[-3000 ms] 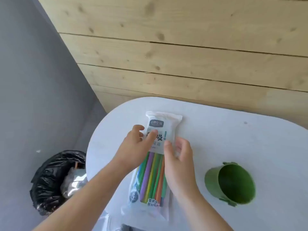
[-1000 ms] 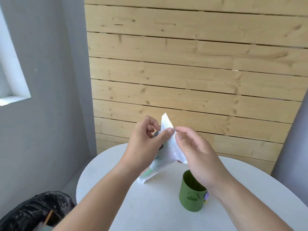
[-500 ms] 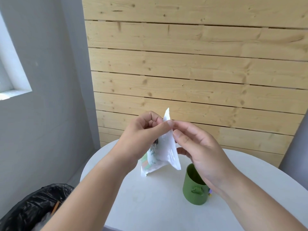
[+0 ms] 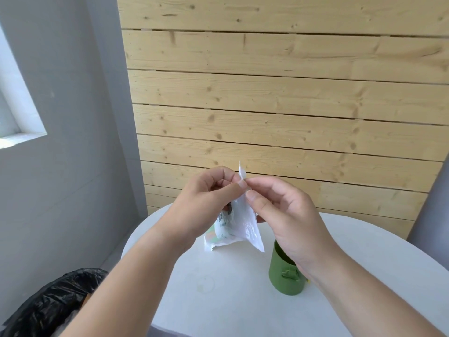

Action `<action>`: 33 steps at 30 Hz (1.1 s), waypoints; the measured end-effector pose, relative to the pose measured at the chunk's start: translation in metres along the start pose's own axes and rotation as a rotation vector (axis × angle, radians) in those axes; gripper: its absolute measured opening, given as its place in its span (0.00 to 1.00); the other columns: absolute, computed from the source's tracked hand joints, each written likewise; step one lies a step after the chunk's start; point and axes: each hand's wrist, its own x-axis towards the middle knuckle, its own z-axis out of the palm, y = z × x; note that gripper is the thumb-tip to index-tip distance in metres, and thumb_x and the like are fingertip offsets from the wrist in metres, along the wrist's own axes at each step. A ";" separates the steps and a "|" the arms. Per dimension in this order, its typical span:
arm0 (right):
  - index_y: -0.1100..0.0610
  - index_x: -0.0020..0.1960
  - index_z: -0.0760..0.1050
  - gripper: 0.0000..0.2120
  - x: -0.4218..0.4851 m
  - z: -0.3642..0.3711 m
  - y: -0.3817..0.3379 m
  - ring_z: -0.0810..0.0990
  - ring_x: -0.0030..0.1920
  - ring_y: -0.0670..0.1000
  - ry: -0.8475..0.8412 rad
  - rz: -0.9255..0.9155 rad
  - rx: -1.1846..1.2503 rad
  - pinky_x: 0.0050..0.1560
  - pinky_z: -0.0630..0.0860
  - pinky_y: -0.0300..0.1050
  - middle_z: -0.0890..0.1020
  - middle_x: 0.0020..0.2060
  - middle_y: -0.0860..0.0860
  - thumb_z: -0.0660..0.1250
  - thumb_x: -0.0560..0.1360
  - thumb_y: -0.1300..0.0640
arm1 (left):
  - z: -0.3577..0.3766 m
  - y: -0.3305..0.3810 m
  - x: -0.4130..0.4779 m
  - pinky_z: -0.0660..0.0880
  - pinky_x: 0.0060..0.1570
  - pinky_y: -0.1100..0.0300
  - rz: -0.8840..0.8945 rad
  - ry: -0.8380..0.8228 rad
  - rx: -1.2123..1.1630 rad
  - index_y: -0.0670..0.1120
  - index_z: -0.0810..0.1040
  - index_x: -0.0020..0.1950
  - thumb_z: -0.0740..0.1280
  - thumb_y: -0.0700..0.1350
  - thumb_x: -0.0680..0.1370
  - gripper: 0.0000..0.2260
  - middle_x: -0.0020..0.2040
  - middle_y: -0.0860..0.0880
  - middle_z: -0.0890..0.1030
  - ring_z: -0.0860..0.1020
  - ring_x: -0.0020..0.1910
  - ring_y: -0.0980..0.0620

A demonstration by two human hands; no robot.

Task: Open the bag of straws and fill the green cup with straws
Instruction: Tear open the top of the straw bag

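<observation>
A wall of pale horizontal pine planks (image 4: 279, 113) with dark knots fills the view from eleven to two o'clock, meeting a plain grey wall (image 4: 73, 171) at nine o'clock that holds a white-framed window (image 4: 23, 110), bright with daylight. A round white table (image 4: 218, 300) spreads across five to six o'clock, a black bin bag (image 4: 48, 305) sits low at eight o'clock, and another grey surface (image 4: 435, 203) stands at three o'clock.
</observation>
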 end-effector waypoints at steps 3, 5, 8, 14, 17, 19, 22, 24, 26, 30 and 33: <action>0.47 0.54 0.84 0.08 -0.001 0.000 0.000 0.84 0.53 0.55 0.011 -0.003 0.007 0.54 0.81 0.52 0.87 0.50 0.47 0.68 0.79 0.56 | 0.000 -0.002 0.000 0.74 0.49 0.54 0.019 -0.011 0.015 0.46 0.80 0.45 0.70 0.52 0.76 0.10 0.41 0.45 0.79 0.78 0.42 0.47; 0.50 0.55 0.83 0.10 -0.002 -0.001 -0.001 0.85 0.51 0.51 0.013 -0.003 0.016 0.49 0.80 0.43 0.88 0.49 0.47 0.66 0.80 0.60 | 0.001 -0.004 0.000 0.76 0.48 0.56 0.041 -0.011 0.028 0.45 0.79 0.46 0.70 0.52 0.77 0.10 0.42 0.45 0.81 0.82 0.43 0.47; 0.53 0.57 0.83 0.11 -0.003 -0.001 -0.003 0.85 0.50 0.46 0.008 0.026 0.046 0.46 0.78 0.36 0.88 0.49 0.47 0.64 0.80 0.62 | 0.002 -0.005 0.000 0.77 0.48 0.57 0.053 0.007 0.038 0.47 0.79 0.45 0.69 0.53 0.78 0.10 0.43 0.45 0.82 0.82 0.43 0.48; 0.53 0.58 0.83 0.12 -0.004 0.002 0.000 0.85 0.51 0.47 0.035 0.071 0.088 0.45 0.78 0.37 0.88 0.49 0.48 0.63 0.81 0.62 | 0.003 -0.007 -0.001 0.76 0.52 0.51 0.051 0.023 0.037 0.50 0.80 0.43 0.68 0.54 0.79 0.09 0.44 0.46 0.82 0.80 0.44 0.48; 0.54 0.54 0.83 0.09 -0.005 0.004 0.002 0.85 0.49 0.48 0.073 0.062 0.059 0.45 0.78 0.39 0.88 0.47 0.49 0.64 0.81 0.61 | 0.003 -0.007 -0.001 0.76 0.48 0.58 0.062 0.025 0.041 0.48 0.79 0.45 0.69 0.53 0.79 0.09 0.41 0.50 0.82 0.80 0.41 0.52; 0.56 0.48 0.82 0.06 -0.005 0.004 0.003 0.85 0.47 0.52 0.107 0.060 0.029 0.45 0.79 0.42 0.87 0.44 0.53 0.66 0.80 0.60 | 0.003 -0.007 -0.001 0.76 0.44 0.63 0.069 0.022 0.042 0.46 0.78 0.45 0.70 0.50 0.82 0.09 0.40 0.51 0.82 0.80 0.39 0.54; 0.59 0.45 0.81 0.08 -0.004 0.003 0.004 0.85 0.46 0.55 0.120 0.085 0.009 0.49 0.81 0.47 0.86 0.43 0.56 0.67 0.79 0.56 | 0.004 -0.005 -0.003 0.76 0.43 0.65 0.076 0.014 0.045 0.44 0.78 0.46 0.70 0.48 0.83 0.10 0.41 0.48 0.81 0.80 0.40 0.54; 0.60 0.46 0.81 0.09 -0.004 0.003 0.003 0.86 0.47 0.55 0.108 0.109 0.012 0.52 0.82 0.49 0.87 0.43 0.56 0.67 0.79 0.55 | 0.005 -0.004 -0.003 0.76 0.45 0.62 0.073 0.013 0.049 0.45 0.79 0.47 0.72 0.53 0.78 0.12 0.42 0.47 0.80 0.79 0.42 0.52; 0.61 0.47 0.82 0.11 -0.003 0.003 0.002 0.86 0.46 0.53 0.091 0.136 0.020 0.54 0.81 0.51 0.87 0.44 0.56 0.66 0.80 0.55 | 0.005 -0.005 -0.003 0.76 0.47 0.58 0.066 0.023 0.060 0.46 0.80 0.46 0.72 0.54 0.76 0.11 0.42 0.48 0.80 0.79 0.43 0.52; 0.60 0.45 0.81 0.12 -0.004 0.004 0.001 0.84 0.44 0.50 0.056 0.162 0.008 0.56 0.79 0.56 0.88 0.43 0.54 0.65 0.81 0.54 | 0.005 -0.005 -0.003 0.76 0.48 0.57 0.051 0.018 0.057 0.45 0.80 0.47 0.72 0.51 0.77 0.10 0.41 0.49 0.80 0.80 0.42 0.53; 0.58 0.43 0.80 0.12 -0.004 0.004 0.002 0.84 0.44 0.51 0.050 0.166 -0.008 0.57 0.79 0.57 0.87 0.44 0.56 0.63 0.82 0.55 | 0.003 -0.004 -0.004 0.76 0.49 0.53 0.041 0.019 0.069 0.44 0.81 0.47 0.72 0.49 0.79 0.09 0.41 0.49 0.81 0.79 0.42 0.52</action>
